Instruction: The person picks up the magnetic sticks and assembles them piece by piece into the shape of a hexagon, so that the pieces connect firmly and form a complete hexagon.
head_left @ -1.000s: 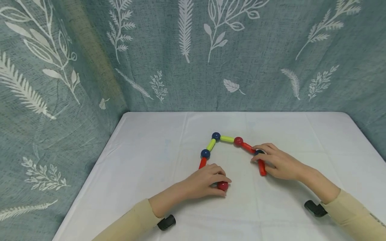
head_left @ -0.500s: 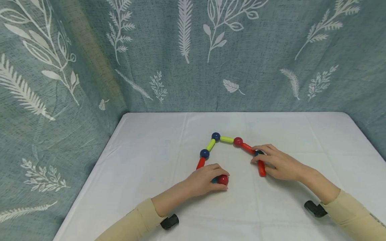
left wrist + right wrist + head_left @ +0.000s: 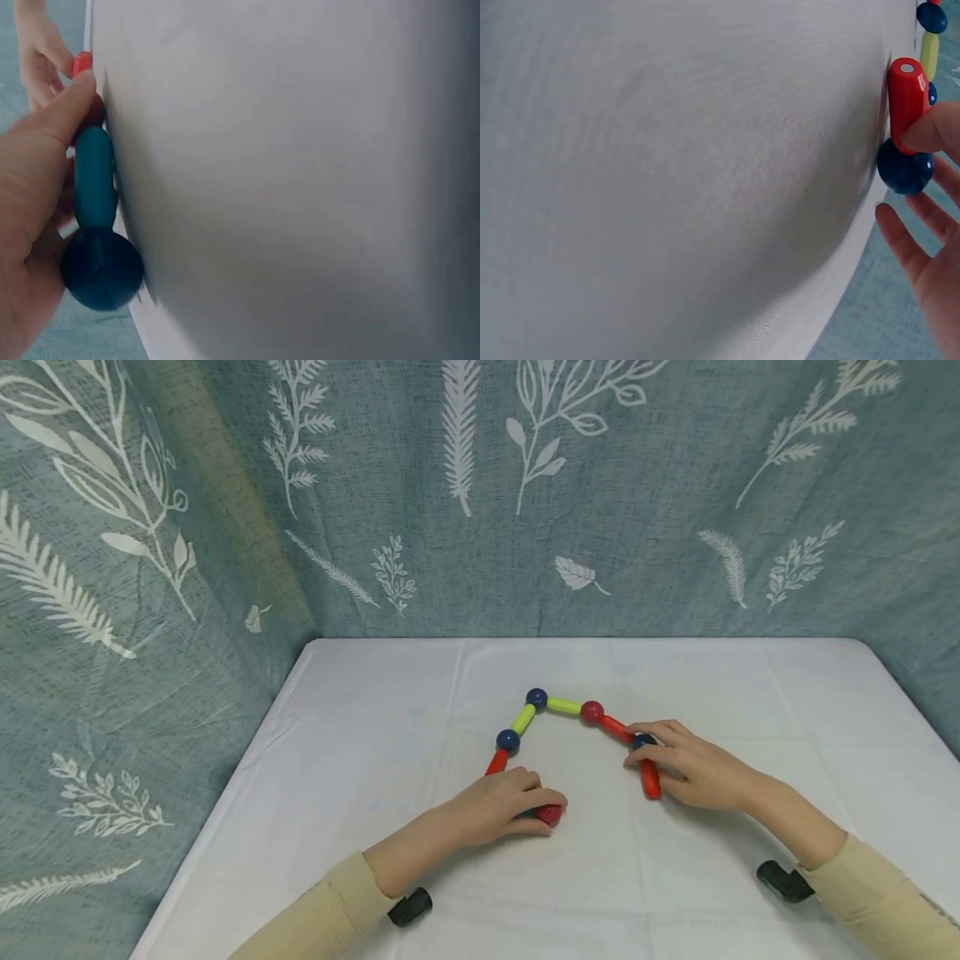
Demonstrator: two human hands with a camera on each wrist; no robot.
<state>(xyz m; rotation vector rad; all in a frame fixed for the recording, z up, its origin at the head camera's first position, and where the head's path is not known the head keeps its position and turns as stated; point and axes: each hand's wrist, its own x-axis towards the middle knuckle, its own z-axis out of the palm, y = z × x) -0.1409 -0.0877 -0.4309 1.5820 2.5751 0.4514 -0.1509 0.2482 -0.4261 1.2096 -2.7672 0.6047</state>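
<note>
On the white table lies a bent chain of magnetic building rods and balls. My left hand [image 3: 498, 807] pinches a red ball [image 3: 550, 814] at its lower left. In the left wrist view a teal rod [image 3: 94, 176] runs from that ball to a dark blue ball [image 3: 103, 268] beside the palm. A red rod [image 3: 497, 762] partly disappears behind the left hand. At the chain's other end, my right hand [image 3: 697, 767] holds a red rod [image 3: 907, 101] with the thumb, where it meets a blue ball [image 3: 904, 169]. That rod's silver-tipped end is free.
Away from the hands, the chain has a blue ball [image 3: 507, 742], a yellow-green rod [image 3: 523, 719], another blue ball [image 3: 536, 699], a second yellow-green rod [image 3: 564, 706], a red ball [image 3: 592, 712] and a red rod [image 3: 616, 728]. A patterned curtain [image 3: 480, 568] hangs behind the table.
My left hand has shifted slightly away from me with its red ball, then a little left. The left red rod has swung slightly left. My right hand stays nearly still.
</note>
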